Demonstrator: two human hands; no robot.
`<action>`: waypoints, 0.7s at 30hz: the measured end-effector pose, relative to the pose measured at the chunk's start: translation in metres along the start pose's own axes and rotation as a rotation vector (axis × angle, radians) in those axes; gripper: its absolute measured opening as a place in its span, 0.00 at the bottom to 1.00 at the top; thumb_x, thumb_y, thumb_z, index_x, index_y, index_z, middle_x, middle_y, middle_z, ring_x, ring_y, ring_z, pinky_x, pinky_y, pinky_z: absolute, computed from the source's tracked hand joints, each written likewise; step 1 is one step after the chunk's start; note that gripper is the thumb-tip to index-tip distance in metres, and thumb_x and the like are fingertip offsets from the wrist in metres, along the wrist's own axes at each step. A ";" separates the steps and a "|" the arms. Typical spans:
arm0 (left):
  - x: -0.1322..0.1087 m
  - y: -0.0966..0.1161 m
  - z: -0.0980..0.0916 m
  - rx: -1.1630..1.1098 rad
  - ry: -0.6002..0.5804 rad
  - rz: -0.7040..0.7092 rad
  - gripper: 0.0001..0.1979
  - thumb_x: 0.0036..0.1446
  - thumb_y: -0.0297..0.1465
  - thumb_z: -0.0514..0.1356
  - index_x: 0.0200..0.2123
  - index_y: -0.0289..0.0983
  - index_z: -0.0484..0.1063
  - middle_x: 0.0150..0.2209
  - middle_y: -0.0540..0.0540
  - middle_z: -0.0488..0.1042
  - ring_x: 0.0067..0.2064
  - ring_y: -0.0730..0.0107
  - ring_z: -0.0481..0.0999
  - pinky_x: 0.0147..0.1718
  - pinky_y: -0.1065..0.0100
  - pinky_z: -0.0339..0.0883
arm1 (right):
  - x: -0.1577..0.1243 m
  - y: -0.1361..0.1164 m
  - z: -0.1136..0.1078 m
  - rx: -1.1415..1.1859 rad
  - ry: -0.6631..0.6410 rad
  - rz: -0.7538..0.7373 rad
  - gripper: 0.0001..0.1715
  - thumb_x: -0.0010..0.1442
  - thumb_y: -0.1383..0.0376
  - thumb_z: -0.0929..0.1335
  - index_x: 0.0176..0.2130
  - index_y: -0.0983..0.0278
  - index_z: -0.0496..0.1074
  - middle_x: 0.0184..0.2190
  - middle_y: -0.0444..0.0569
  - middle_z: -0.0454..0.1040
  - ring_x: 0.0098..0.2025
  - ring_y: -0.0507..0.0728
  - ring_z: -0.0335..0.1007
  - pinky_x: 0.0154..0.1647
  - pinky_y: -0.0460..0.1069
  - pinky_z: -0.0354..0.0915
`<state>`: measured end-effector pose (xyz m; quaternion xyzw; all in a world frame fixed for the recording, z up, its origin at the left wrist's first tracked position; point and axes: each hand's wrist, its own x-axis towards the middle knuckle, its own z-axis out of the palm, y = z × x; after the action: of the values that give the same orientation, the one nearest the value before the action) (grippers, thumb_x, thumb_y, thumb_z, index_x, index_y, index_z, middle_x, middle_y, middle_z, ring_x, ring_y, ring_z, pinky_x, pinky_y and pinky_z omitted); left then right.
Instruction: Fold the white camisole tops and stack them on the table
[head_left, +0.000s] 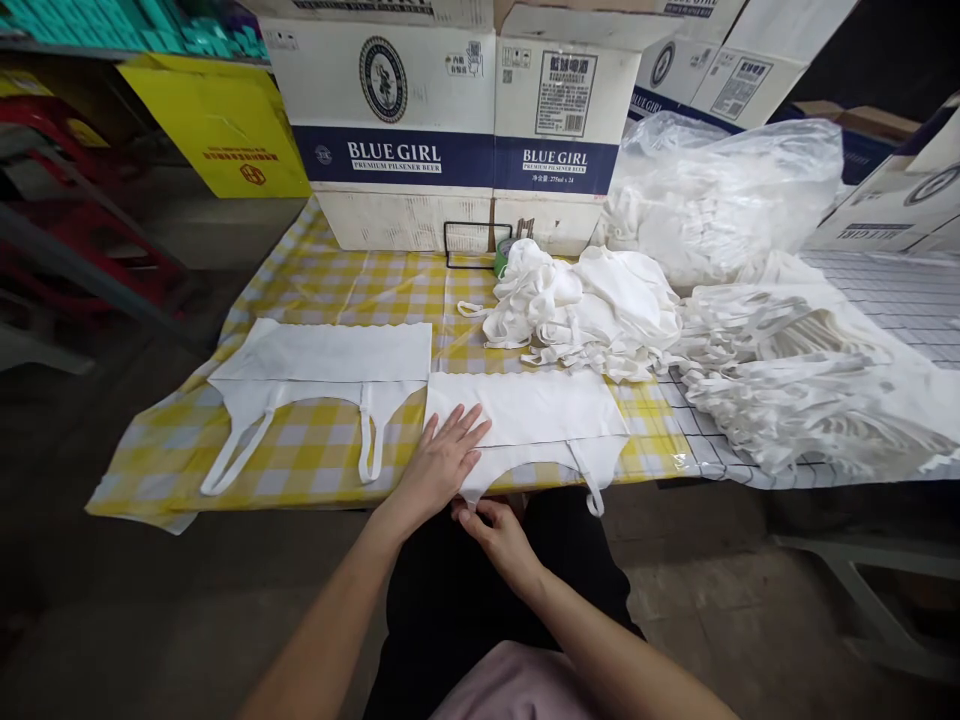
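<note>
Left hand (442, 462): spread flat, palm down, pressing the left end of a white strap top (529, 412) at the table's near edge. Right hand (496, 530): pinching that top's lower hem just below the edge. Second top (322, 365): laid flat just to the left, straps toward the person. Heap of tops (592, 305): behind, near the cardboard box (450, 130). Risk: a hard tug at the hem could drag the top, or the checked cloth (300, 450), off the edge; the hanging strap may snag.
</note>
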<state>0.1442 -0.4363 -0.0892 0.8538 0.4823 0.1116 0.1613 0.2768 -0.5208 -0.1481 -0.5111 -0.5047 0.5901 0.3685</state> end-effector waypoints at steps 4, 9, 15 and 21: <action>-0.002 0.001 0.000 0.039 0.001 0.005 0.23 0.63 0.33 0.45 0.61 0.46 0.52 0.65 0.51 0.47 0.65 0.62 0.43 0.61 0.50 0.38 | -0.034 0.000 -0.014 0.004 0.007 0.028 0.23 0.61 0.53 0.61 0.29 0.67 0.73 0.26 0.46 0.70 0.33 0.54 0.64 0.37 0.46 0.58; -0.003 0.001 0.002 0.044 0.005 0.006 0.23 0.64 0.33 0.44 0.62 0.46 0.51 0.65 0.52 0.46 0.66 0.62 0.43 0.61 0.50 0.38 | -0.091 -0.003 -0.051 -0.121 0.051 0.122 0.23 0.61 0.52 0.61 0.29 0.67 0.72 0.21 0.43 0.62 0.27 0.51 0.58 0.29 0.45 0.53; -0.004 0.002 0.001 0.013 0.020 0.010 0.22 0.64 0.33 0.44 0.61 0.47 0.52 0.65 0.51 0.48 0.65 0.62 0.44 0.61 0.52 0.39 | -0.142 -0.015 -0.084 -0.144 0.002 0.263 0.23 0.61 0.51 0.60 0.29 0.66 0.70 0.22 0.43 0.60 0.26 0.51 0.55 0.28 0.45 0.52; -0.004 0.002 0.000 -0.006 0.013 -0.002 0.22 0.63 0.34 0.44 0.61 0.46 0.53 0.65 0.52 0.47 0.65 0.62 0.44 0.61 0.50 0.39 | -0.168 -0.046 -0.096 -0.010 -0.224 0.332 0.24 0.60 0.51 0.62 0.26 0.67 0.70 0.24 0.45 0.65 0.29 0.52 0.60 0.35 0.47 0.57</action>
<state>0.1441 -0.4405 -0.0888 0.8521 0.4838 0.1186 0.1606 0.4015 -0.6489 -0.0613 -0.5206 -0.4542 0.6933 0.2051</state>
